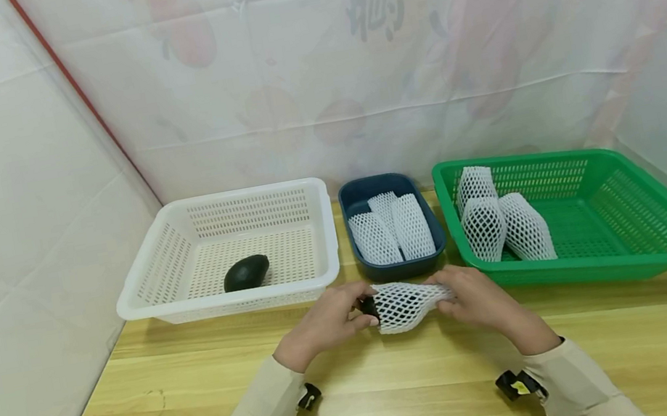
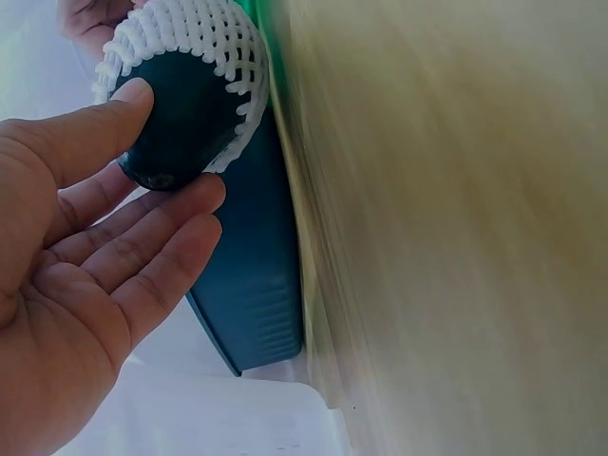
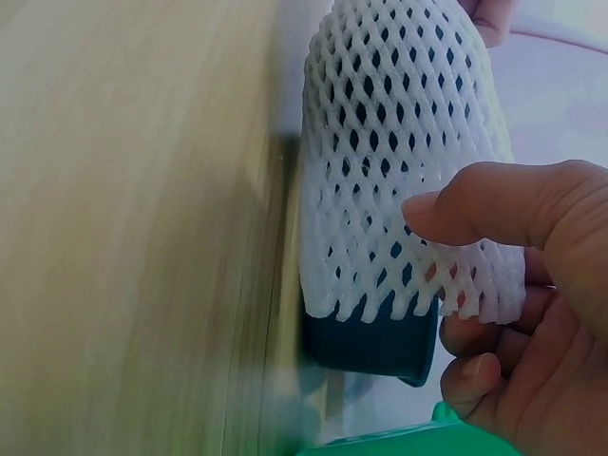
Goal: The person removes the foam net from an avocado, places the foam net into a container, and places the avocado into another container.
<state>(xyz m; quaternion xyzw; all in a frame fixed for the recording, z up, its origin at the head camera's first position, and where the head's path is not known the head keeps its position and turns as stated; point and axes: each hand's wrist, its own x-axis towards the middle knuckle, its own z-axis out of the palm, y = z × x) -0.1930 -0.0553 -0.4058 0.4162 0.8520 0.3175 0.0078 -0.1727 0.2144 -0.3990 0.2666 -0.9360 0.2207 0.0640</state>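
Observation:
Over the near side of the table, both hands are on one dark green avocado (image 2: 185,119) partly covered by a white foam net sleeve (image 1: 408,306). My left hand (image 1: 330,317) pinches the avocado's bare end, thumb on top and fingertips beneath, as the left wrist view shows. At the other end my right hand (image 1: 479,295) pinches the sleeve's loose tail, its thumb pressed on the mesh in the right wrist view. Through the mesh, dark skin shows in the far part of the sleeve. Another avocado (image 1: 246,272) lies bare in the white basket (image 1: 143,295).
Behind the hands stands a dark blue bin (image 1: 402,269) with several flat foam sleeves (image 1: 412,226). To its right, a green basket (image 1: 634,261) holds several sleeved pieces (image 1: 484,230). A white curtain (image 1: 282,62) with faint prints closes off the back.

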